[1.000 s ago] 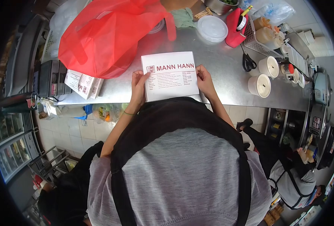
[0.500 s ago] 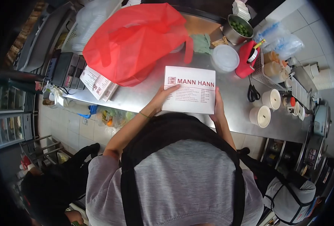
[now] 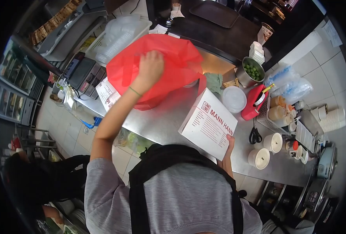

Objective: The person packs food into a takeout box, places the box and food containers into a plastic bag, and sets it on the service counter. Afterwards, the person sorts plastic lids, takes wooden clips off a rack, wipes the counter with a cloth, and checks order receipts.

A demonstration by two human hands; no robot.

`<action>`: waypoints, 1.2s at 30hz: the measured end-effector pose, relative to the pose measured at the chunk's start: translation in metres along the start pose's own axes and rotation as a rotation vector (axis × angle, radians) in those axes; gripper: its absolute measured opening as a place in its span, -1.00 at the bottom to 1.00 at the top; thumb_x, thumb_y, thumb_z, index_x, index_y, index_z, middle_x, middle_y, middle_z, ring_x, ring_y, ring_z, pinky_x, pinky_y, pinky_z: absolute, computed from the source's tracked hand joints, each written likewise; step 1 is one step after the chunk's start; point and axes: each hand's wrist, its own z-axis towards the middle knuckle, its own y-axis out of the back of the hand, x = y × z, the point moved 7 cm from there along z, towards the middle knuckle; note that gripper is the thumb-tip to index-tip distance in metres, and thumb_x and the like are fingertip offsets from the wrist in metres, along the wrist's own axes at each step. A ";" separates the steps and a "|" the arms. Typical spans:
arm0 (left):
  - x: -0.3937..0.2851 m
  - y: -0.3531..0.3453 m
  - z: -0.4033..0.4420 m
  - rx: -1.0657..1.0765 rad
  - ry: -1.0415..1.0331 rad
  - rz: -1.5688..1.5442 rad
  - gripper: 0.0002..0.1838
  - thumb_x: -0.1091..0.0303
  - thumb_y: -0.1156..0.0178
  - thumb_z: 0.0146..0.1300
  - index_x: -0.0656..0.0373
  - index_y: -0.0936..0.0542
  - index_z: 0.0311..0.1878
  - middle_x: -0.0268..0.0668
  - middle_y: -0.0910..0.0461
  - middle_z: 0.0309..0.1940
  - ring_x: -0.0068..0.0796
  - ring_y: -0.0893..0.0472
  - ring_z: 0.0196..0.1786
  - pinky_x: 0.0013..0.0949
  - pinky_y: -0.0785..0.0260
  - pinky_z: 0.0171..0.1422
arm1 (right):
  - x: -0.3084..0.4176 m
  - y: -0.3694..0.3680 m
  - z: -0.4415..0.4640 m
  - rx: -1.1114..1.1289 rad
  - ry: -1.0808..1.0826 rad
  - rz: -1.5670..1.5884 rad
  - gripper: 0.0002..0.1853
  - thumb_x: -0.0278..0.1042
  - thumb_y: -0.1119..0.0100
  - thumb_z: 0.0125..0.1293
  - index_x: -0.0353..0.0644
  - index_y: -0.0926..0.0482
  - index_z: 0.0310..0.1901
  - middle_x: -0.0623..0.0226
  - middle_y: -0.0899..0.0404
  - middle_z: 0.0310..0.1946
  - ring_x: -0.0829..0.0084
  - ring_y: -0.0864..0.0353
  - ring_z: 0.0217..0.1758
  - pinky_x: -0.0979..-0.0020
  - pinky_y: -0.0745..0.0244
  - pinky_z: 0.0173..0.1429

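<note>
In the head view my right hand (image 3: 228, 147) grips the lower right edge of a white cardboard takeaway box (image 3: 210, 123) printed "MANN HANN". The box is tilted above the steel counter. My left hand (image 3: 151, 69) is raised over a large red fabric carrier bag (image 3: 173, 66), at its upper part. Its fingers look curled but are smeared by motion, so any hold on the bag is unclear. What the bag contains is hidden. More printed white boxes (image 3: 107, 95) lie beside the bag on the left.
Scissors (image 3: 255, 135) and two white tubs (image 3: 273, 142) stand right on the counter (image 3: 163, 123). Behind them are a round lidded container (image 3: 234, 99), a red tape dispenser (image 3: 253, 103) and a pot of green limes (image 3: 252, 72). A co-worker (image 3: 44, 187) is at lower left.
My left hand has let go of the box and moved up and left over the red bag. The box, now in my right hand alone, has tilted clockwise. The camera view has shifted.
</note>
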 end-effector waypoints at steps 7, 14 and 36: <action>0.041 0.010 -0.027 0.218 -0.149 -0.027 -0.68 0.41 -0.01 0.15 0.25 -0.46 0.00 -0.23 -0.49 -0.48 -0.31 -0.56 -0.35 -0.27 -0.47 -0.22 | 0.015 -0.004 -0.001 0.022 -0.099 -0.018 -0.29 -0.06 -0.06 0.04 -0.33 -0.28 0.20 0.05 -0.44 0.08 0.20 -0.49 0.06 0.30 -0.41 0.12; 0.009 0.005 -0.024 1.056 -0.464 -0.270 -0.57 0.29 -0.12 0.12 0.30 -0.44 0.04 -0.13 -0.50 -0.02 -0.36 -0.52 -0.03 -0.30 -0.38 -0.10 | 0.024 -0.078 0.045 0.332 -0.287 0.073 -0.29 -0.09 -0.03 0.02 -0.36 -0.28 0.19 0.00 -0.43 0.09 0.09 -0.47 0.08 0.18 -0.40 0.16; 0.134 -0.071 0.019 1.288 -0.183 -0.699 -0.49 0.10 0.06 0.33 0.12 -0.29 0.27 -0.07 -0.36 0.18 -0.20 -0.34 0.25 -0.23 -0.22 0.28 | -0.022 -0.244 0.195 0.206 -0.338 -0.016 -0.41 -0.24 -0.03 0.08 -0.32 -0.30 0.16 0.07 -0.45 0.07 0.14 -0.47 0.11 0.18 -0.38 0.22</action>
